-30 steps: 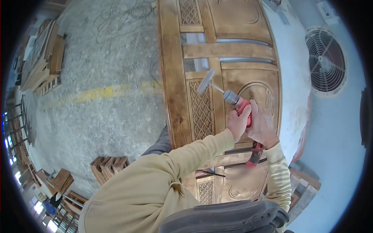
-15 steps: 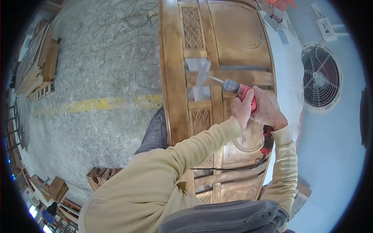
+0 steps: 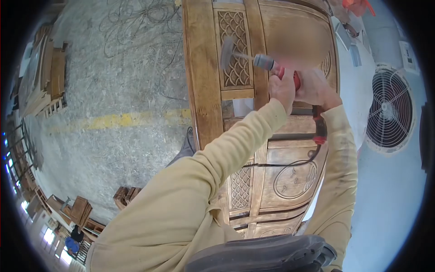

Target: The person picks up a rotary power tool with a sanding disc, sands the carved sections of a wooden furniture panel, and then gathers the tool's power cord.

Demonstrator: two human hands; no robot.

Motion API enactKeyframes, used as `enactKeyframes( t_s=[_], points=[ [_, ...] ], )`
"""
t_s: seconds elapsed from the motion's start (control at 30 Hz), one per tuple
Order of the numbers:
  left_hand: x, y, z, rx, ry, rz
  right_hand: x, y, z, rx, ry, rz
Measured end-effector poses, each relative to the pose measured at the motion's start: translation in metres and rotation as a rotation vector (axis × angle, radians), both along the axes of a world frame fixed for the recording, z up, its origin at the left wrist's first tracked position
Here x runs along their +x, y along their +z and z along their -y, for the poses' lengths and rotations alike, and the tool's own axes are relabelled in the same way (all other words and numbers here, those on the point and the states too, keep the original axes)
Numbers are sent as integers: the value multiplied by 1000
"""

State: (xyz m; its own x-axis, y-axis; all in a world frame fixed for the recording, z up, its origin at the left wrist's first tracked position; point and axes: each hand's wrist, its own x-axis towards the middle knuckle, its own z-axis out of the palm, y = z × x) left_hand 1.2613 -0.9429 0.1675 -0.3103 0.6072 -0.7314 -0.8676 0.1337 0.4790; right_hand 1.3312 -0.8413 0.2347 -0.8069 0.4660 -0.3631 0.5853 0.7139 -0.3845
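Observation:
Both hands hold a red and grey power tool (image 3: 267, 62) over a carved brown wooden panel (image 3: 204, 97). My left hand (image 3: 282, 90) wraps round its red body just behind the grey collar. Against it on the right, my right hand (image 3: 314, 88) grips the rear of the body. A thin shaft runs left from the collar to a blurred grey wheel (image 3: 227, 53), which is over the edge of a scale-patterned lattice inset (image 3: 236, 45). The tool's black and red handle (image 3: 320, 127) hangs below my right hand, with a dark cord trailing left across the panel.
A round caged fan (image 3: 385, 107) is at the right by the pale wall. Stacked boards (image 3: 50, 77) stand at the far left, and small wooden pieces (image 3: 123, 197) lie lower down. Loose cables and a yellow line (image 3: 108, 121) mark the concrete floor. A person in blue (image 3: 71, 245) is far off.
Both hands and the tool have moved up along the panel. The wheel has passed from the gap between panel sections to the upper lattice inset. The camera view has also shifted.

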Motion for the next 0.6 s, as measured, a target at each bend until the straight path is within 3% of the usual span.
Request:
enactKeyframes(
  t_s=[0.13,0.27,0.33,0.43,0.53,0.6],
  points=[
    [44,-9,6,-104,25,34,19,22,11,14,74,53],
    [64,-8,0,35,-152,114,53,26,18,61,-90,147],
    [77,1,7,44,-33,205,63,24,21,95,-129,137],
    [94,-3,16,-97,2,178,68,27,22,98,56,132],
    [74,-5,5,128,-36,191,55,23,12,125,24,101],
    [54,-13,-23,54,-101,102,38,18,-9,101,-61,166]
  ],
)
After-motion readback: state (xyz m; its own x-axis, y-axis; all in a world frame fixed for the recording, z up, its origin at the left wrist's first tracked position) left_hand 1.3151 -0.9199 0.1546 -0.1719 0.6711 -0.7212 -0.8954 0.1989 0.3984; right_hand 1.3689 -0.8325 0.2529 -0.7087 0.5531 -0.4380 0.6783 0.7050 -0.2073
